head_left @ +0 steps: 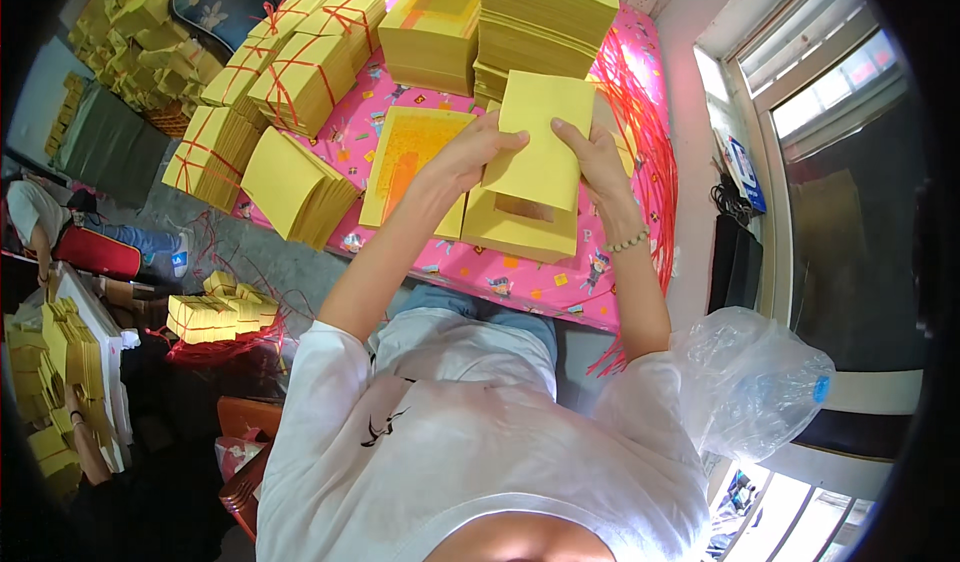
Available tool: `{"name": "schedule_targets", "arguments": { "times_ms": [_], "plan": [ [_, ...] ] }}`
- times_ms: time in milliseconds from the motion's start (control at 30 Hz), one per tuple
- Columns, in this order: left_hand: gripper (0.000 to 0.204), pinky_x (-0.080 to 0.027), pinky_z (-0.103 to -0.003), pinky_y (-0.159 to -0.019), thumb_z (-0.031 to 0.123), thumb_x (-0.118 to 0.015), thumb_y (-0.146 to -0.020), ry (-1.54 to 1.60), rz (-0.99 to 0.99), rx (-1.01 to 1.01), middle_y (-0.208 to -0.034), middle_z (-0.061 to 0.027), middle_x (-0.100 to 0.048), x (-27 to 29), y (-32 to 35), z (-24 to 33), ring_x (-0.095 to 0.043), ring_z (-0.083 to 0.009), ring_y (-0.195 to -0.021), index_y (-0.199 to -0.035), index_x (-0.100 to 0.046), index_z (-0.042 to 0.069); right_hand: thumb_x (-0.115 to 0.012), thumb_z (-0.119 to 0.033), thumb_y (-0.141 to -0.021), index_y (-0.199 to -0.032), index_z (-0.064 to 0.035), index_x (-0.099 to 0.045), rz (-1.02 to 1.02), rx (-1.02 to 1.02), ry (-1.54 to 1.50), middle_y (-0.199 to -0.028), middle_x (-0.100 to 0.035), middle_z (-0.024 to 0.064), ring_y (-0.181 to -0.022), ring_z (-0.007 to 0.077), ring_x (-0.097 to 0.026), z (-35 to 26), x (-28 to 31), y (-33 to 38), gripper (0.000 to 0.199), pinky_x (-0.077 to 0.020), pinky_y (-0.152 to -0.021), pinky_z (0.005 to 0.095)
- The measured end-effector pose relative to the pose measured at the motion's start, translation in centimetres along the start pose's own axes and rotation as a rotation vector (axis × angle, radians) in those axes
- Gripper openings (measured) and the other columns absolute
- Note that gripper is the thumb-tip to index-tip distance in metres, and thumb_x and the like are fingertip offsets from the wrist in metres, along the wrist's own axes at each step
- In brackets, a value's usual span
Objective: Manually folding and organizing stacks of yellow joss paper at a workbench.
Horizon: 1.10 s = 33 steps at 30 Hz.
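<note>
Both hands are on the yellow paper [545, 112], up near 12 o'clock in the view, and it's a pinch from either side! The left hand [472, 154] has it by the edge at 9 o'clock, thumb laid flat on the face; the right hand [602, 162] clamps at 3 o'clock, thumb pressing inward, so both grips are closed on the paper, with the fingers behind it largely hidden. One sheet or several, there's no telling. Look at the line of it: long axis running from just past 12 down to just past 6, far end tipped slightly toward 1, broad face turned up to the wearer. Right at its 6 o'clock sits a yellow piece with a rectangular opening [515, 242], partly covered by the paper. Over at 9, an orange-printed stack [400, 147]; at 12, a tall yellow stack [545, 12]; out at 10, bundles tied in red [305, 82]. Red strands [655, 162] spill down at 3, all of it on the pink patterned cloth [460, 267], and a beaded bracelet [627, 242] rings the right wrist.
</note>
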<state>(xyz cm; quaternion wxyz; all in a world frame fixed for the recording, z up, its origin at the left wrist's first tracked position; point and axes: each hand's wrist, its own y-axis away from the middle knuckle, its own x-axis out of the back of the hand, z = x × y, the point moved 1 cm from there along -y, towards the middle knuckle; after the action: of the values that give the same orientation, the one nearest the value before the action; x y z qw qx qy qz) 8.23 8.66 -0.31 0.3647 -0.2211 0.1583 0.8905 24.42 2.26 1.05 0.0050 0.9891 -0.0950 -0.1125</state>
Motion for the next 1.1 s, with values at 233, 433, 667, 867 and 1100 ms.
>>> {"name": "schedule_targets", "arguments": {
  "times_ms": [233,433,667,867,1100],
  "plan": [
    [0.034,-0.049,-0.031,-0.086,0.005,-0.053,-0.09,-0.161,0.055,-0.123,-0.112,-0.0103,-0.062,-2.1,2.2,0.3,-0.061,-0.0184,-0.1,-0.124,-0.05,0.0,-0.061,-0.014,-0.09,-0.113,0.0026,-0.057,0.048,0.053,0.05,-0.103,-0.065,0.009,-0.086,0.0117,-0.063,-0.5,-0.8,2.2,0.029,-0.0526,-0.074,0.0254],
    [0.038,-0.042,-0.029,-0.094,0.006,-0.054,-0.092,-0.196,0.072,-0.364,-0.119,-0.0078,-0.057,-2.7,4.6,-1.0,-0.053,-0.0137,-0.11,-0.127,-0.043,0.001,-0.06,-0.014,-0.092,-0.115,0.0034,-0.054,0.032,0.226,0.16,-0.102,-0.065,0.0077,-0.086,0.0104,-0.062,-1.3,-1.8,4.9,0.031,-0.0515,-0.074,0.0247],
    [0.038,-0.04,-0.028,-0.096,0.006,-0.053,-0.093,-0.193,0.076,-0.4,-0.122,-0.007,-0.055,-3.7,6.4,-1.5,-0.05,-0.0124,-0.113,-0.129,-0.042,0.002,-0.061,-0.017,-0.092,-0.114,0.0018,-0.057,0.069,0.241,0.059,-0.098,-0.066,0.0052,-0.085,0.0073,-0.061,-2.1,-0.9,4.4,0.029,-0.0504,-0.074,0.0233],
    [0.04,-0.041,-0.029,-0.095,0.004,-0.053,-0.092,-0.119,0.104,-0.306,-0.123,-0.0075,-0.056,-2.7,7.1,-1.1,-0.053,-0.0137,-0.112,-0.13,-0.042,0.002,-0.061,-0.017,-0.092,-0.11,0.0021,-0.06,0.037,0.215,0.08,-0.098,-0.066,0.0049,-0.084,0.007,-0.06,-1.8,-2.0,4.9,0.027,-0.0499,-0.072,0.0232],
    [0.041,-0.041,-0.03,-0.096,0.005,-0.053,-0.092,-0.151,0.109,-0.256,-0.123,-0.0083,-0.056,-2.0,7.5,-1.0,-0.054,-0.0145,-0.112,-0.131,-0.043,0.001,-0.059,-0.017,-0.093,-0.111,0.0039,-0.059,-0.028,0.161,0.166,-0.097,-0.066,0.0049,-0.084,0.0071,-0.06,0.1,-2.3,6.0,0.028,-0.0499,-0.072,0.0238]
  ]
}}
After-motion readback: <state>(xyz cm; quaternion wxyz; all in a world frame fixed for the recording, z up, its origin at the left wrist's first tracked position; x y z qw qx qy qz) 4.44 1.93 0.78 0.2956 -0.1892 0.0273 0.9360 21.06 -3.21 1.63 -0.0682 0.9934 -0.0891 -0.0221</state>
